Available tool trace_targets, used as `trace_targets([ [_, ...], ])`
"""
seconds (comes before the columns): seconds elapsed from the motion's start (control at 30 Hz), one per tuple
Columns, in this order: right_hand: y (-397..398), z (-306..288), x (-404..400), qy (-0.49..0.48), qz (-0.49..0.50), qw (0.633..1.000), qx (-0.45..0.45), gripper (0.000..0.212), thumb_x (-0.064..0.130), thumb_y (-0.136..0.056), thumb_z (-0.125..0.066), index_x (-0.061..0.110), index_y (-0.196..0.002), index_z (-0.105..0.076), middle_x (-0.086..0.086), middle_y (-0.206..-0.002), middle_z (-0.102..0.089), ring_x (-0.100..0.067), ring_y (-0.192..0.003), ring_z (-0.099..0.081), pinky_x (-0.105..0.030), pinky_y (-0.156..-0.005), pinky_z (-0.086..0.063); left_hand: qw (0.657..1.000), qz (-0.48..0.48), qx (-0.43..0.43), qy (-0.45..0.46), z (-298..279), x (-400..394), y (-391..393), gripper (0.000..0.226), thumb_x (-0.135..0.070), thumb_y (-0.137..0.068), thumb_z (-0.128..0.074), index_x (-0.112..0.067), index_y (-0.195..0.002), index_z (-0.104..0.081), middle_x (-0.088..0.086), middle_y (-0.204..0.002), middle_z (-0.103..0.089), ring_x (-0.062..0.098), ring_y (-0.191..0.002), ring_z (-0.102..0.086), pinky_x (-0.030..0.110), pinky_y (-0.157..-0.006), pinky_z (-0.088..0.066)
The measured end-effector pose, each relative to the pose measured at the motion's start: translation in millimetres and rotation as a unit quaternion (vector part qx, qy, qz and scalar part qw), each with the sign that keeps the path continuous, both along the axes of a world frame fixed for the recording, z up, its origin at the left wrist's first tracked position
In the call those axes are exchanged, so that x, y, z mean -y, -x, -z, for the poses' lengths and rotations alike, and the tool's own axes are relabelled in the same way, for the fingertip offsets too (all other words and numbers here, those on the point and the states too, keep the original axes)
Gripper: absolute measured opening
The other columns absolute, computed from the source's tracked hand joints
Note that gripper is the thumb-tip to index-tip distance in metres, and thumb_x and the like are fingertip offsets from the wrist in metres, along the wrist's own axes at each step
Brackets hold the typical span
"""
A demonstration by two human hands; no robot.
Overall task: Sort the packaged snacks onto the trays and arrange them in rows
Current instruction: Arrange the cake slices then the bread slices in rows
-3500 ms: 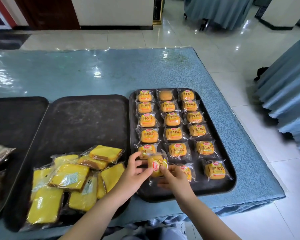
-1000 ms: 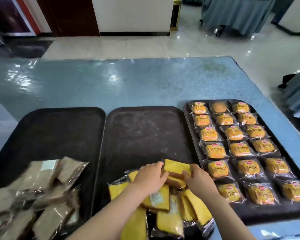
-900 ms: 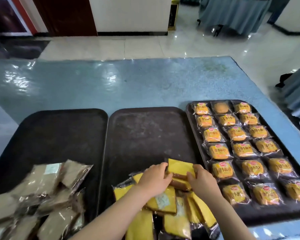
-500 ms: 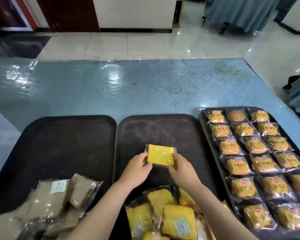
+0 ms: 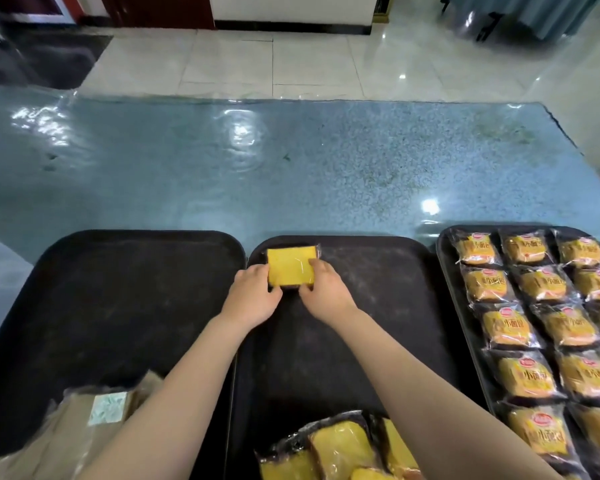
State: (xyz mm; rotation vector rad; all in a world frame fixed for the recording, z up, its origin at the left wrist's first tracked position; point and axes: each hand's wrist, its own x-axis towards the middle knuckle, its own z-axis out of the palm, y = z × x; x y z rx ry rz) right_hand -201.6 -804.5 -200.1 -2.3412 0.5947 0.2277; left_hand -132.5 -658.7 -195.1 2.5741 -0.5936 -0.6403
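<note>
A yellow cake slice in clear wrap (image 5: 291, 267) lies at the far left corner of the middle black tray (image 5: 378, 306). My left hand (image 5: 253, 295) grips its left edge and my right hand (image 5: 323, 289) grips its right edge. More yellow cake packets (image 5: 340, 448) are piled at the near end of the same tray. The right tray (image 5: 445, 258) holds orange bun packets (image 5: 534, 323) in neat rows. The left tray (image 5: 118, 299) carries brown packets (image 5: 84, 420) at its near end.
The three trays sit side by side on a table with a shiny blue plastic-covered cloth (image 5: 291, 168). Beyond the table's far edge is a tiled floor (image 5: 291, 57) and draped furniture (image 5: 534, 15) at the back right.
Both hands lifted one yellow cake packet from the pile and carried it away from me to the middle tray's far left corner. The camera tilted lower toward the trays.
</note>
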Motion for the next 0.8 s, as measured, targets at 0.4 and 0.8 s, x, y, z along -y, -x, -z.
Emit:
trace_targets([
  [0.4,75,-16,9,-0.019,-0.026,0.999,0.005,0.052,0.023,-0.095,-0.052,0.02,-0.145,-0.037,0.0,-0.149,-0.037,-0.016,-0.129,-0.046,-0.027,-0.103,-0.038,0.998,0.001,0.011,0.069,-8,-22,37,0.045,-0.023,-0.096,-0.053,-0.02,-0.14,-0.046,0.0,-0.132,-0.053,0.02,-0.127,-0.045,0.036,-0.105,-0.041],
  [0.8,266,-34,7,0.071,0.017,0.997,0.014,0.037,0.04,-0.088,-0.056,0.022,-0.12,-0.06,0.007,-0.115,-0.06,-0.016,-0.112,-0.054,-0.026,-0.097,-0.041,0.976,0.157,-0.094,0.115,-9,-43,189,0.025,-0.033,-0.092,-0.058,-0.035,-0.116,-0.063,-0.022,-0.111,-0.059,-0.005,-0.103,-0.053,0.024,-0.097,-0.044],
])
